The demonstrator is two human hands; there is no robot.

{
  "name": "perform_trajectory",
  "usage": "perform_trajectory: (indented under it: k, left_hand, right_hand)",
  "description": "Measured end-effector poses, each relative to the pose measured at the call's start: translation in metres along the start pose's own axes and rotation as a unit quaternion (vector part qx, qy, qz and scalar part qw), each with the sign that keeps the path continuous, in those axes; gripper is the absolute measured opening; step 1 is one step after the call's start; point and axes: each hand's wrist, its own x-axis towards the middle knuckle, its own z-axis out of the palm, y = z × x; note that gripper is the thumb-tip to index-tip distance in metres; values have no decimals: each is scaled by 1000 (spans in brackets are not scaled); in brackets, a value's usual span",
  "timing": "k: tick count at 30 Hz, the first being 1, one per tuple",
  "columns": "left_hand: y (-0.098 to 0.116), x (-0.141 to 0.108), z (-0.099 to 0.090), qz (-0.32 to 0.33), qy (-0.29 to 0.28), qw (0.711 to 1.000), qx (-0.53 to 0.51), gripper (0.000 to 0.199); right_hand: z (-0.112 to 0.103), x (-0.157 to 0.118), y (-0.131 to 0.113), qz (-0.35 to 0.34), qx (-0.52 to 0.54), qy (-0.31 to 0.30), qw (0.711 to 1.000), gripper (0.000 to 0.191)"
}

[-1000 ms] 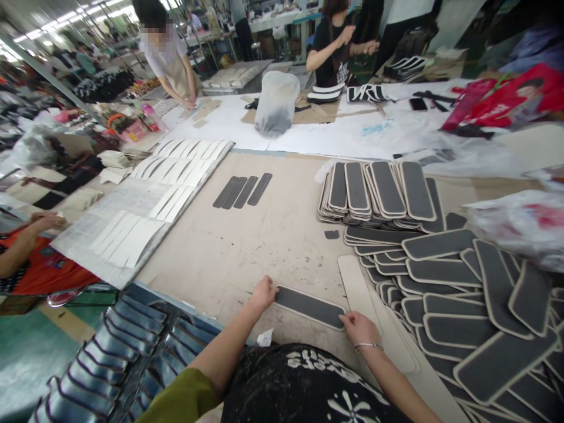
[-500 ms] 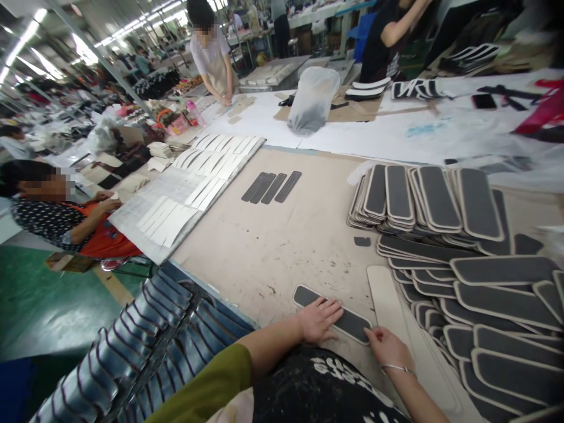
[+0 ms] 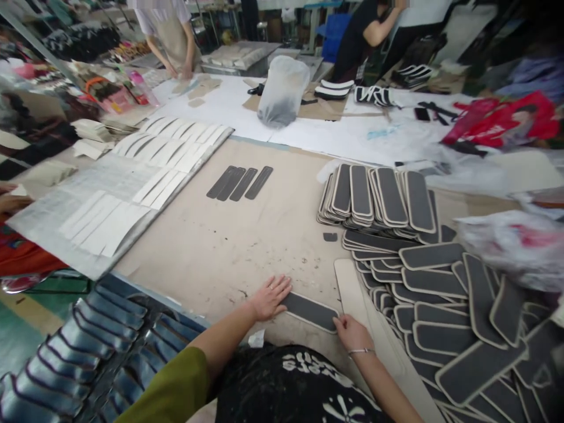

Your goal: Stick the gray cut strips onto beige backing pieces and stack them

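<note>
A long dark grey panel with a beige border (image 3: 312, 312) lies flat on the brown-covered table (image 3: 198, 235) in front of me. My left hand (image 3: 269, 298) rests on its left end, palm down with the fingers spread. At the right end, my right hand (image 3: 351, 332) pinches the panel's edge between thumb and fingers. Just right of that hand is a long cream strip (image 3: 352, 288). Many similar bordered panels (image 3: 432, 255) lie in piles on the right.
Several slim dark pieces (image 3: 242, 183) lie farther back. A board of white strips (image 3: 127, 176) is at the left, above stacked blue pieces (image 3: 66, 352). A plastic bag (image 3: 282, 91) stands on white sheeting. People stand across the table.
My left hand has slid from the middle of the panel to its left end. The view has turned to the right, and more of the right-hand piles shows.
</note>
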Motion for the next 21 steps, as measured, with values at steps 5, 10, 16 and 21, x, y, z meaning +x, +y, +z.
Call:
perform_trajectory:
  k: [5, 10, 16, 21]
  left_hand:
    - [-1, 0, -2, 7, -1, 1000, 7, 64]
    - [-5, 0, -5, 22, 2, 1000, 14, 64]
    - [-1, 0, 0, 15, 8, 999, 31, 62]
    - [2, 3, 6, 15, -4, 999, 40, 59]
  right_hand:
    - [-17, -10, -19, 7, -76, 21, 997, 36]
    - [-39, -4, -18, 33, -113, 37, 992, 30]
    - [-12, -8, -58, -322, -6, 119, 939, 43]
    - [32, 5, -75, -461, -27, 58, 885, 76]
